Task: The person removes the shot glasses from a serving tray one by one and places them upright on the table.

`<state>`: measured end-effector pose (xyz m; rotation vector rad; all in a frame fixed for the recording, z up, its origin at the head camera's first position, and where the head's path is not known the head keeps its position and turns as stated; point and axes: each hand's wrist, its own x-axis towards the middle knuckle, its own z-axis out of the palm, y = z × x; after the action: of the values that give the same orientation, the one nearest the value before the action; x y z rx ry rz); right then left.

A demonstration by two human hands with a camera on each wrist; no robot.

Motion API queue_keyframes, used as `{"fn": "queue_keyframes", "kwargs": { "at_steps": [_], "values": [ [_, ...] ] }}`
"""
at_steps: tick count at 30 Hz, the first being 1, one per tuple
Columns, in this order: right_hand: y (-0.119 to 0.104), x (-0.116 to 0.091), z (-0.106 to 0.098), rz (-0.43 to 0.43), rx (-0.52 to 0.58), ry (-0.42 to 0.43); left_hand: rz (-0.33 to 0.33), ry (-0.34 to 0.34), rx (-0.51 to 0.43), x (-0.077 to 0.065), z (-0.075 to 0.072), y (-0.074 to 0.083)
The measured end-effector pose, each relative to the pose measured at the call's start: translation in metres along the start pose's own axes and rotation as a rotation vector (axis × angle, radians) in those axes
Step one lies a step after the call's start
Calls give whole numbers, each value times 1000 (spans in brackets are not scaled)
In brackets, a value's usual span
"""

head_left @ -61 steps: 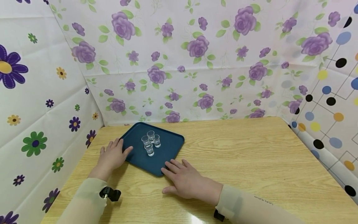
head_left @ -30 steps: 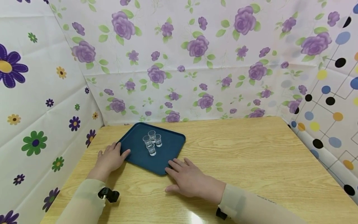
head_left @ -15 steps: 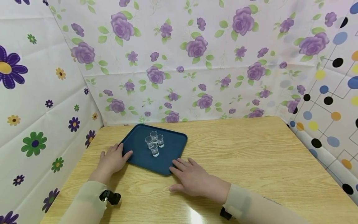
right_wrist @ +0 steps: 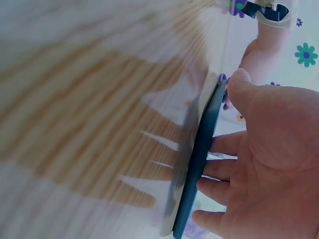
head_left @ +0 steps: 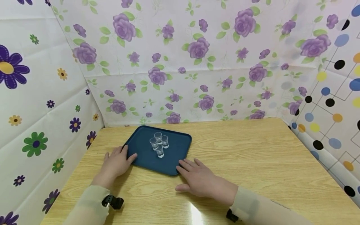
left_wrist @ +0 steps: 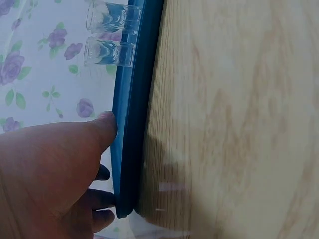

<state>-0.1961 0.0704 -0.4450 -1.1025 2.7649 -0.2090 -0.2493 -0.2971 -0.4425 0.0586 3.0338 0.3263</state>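
A dark blue rectangular tray (head_left: 174, 162) lies on the wooden table in the head view. Several small clear shot glasses (head_left: 160, 152) stand upright in a cluster on it. My left hand (head_left: 117, 163) rests against the tray's left corner, thumb along the near edge and fingers at the left side; the left wrist view has the thumb (left_wrist: 105, 122) at the tray's rim (left_wrist: 130, 144). At the near right corner, my right hand (head_left: 199, 179) touches the tray with extended fingers. In the right wrist view its fingertips (right_wrist: 207, 185) meet the tray edge (right_wrist: 199, 154), with the thumb held apart.
The wooden table (head_left: 253, 156) extends to the right of the tray. Behind it hangs a purple floral cloth (head_left: 197, 90). A daisy-print cloth (head_left: 53, 125) borders the left and a dotted cloth (head_left: 323, 115) the right. Both wrists carry black camera mounts (head_left: 112, 201).
The tray with its glasses has slid to the right across the table. Both hands have moved right along with it, keeping their places at its corners.
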Motion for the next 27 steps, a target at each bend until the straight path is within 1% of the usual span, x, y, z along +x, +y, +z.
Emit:
{"fn": "queue_keyframes", "kwargs": {
  "at_steps": [4,11,19,27],
  "values": [
    [3,-3,1,10,10,10,12,6,5,-3,1,4],
    [9,-6,0,32,6,10,29,25,6,-5,7,9],
    [14,-11,-2,67,15,3,48,52,6,-11,11,16],
    [22,-17,-3,91,43,24,71,70,3,-18,12,28]
  ]
}}
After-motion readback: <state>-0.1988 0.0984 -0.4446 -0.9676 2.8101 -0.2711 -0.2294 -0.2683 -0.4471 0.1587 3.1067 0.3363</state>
